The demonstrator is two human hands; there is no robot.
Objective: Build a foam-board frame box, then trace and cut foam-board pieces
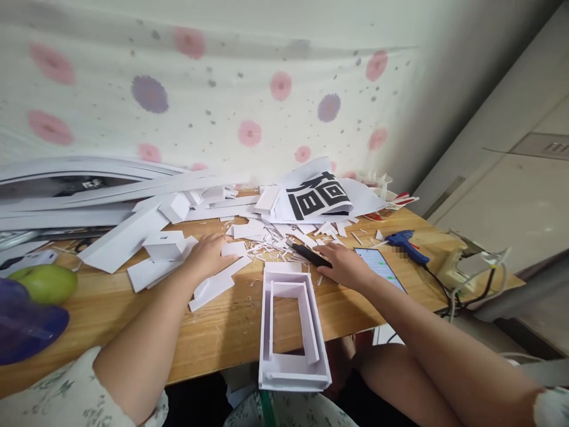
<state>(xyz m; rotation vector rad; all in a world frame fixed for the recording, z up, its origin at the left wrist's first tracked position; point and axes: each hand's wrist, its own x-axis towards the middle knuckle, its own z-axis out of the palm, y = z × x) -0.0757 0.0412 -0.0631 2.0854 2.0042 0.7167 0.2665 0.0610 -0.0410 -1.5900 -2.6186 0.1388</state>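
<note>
A rectangular white foam-board frame [265,326], with a smaller frame inside it, lies at the table's front edge and juts past it toward my lap. My right hand [344,264] is closed around the black handle of a utility knife [306,254], whose tip points left over white scraps. On the left, my left hand [208,256] rests among cut foam-board pieces [217,289], fingers stretched and thumb apart. A small white piece [234,249] lies by its fingertips; whether they touch it I cannot tell.
Narrow white offcuts [271,246] litter the wooden table [222,341]. Behind them are a sheet with black lettering [317,196] and long white boards [120,237]. To the right lie a phone [377,267] and a blue glue gun [408,246] with its cord. A green fruit [44,283] sits far left.
</note>
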